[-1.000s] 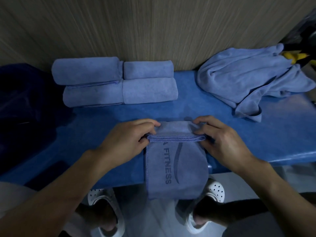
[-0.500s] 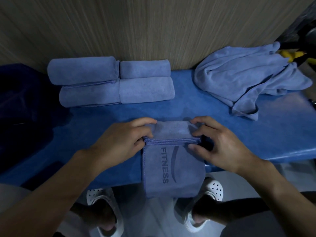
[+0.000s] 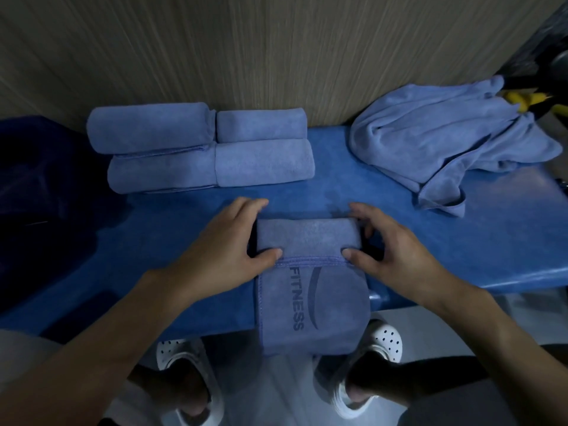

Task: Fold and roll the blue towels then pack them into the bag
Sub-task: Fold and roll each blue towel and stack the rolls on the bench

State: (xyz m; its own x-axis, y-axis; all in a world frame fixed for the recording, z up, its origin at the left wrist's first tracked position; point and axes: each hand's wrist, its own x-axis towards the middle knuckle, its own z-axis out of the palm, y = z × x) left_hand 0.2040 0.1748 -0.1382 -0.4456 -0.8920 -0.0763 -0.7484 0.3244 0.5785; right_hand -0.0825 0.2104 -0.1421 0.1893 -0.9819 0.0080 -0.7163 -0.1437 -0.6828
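A folded blue towel printed FITNESS [image 3: 310, 309] lies on the blue bench [image 3: 461, 241], its near end hanging over the front edge. Its far end is rolled into a short roll [image 3: 307, 239]. My left hand [image 3: 227, 250] grips the roll's left end, thumb on top and fingers behind it. My right hand [image 3: 387, 247] grips the right end the same way. Several rolled blue towels [image 3: 199, 149] are stacked at the back left against the wall. A heap of loose blue towels [image 3: 445, 139] lies at the back right. A dark bag [image 3: 40, 192] sits at the far left.
A ribbed wall [image 3: 276, 50] runs behind the bench. A yellow and black object [image 3: 522, 98] pokes out past the loose heap. My feet in white perforated shoes [image 3: 368, 364] stand on the floor below the bench's front edge.
The roll has grown thicker and moved toward me along the towel. Both hands have shifted their grip, thumbs now on the roll's near side.
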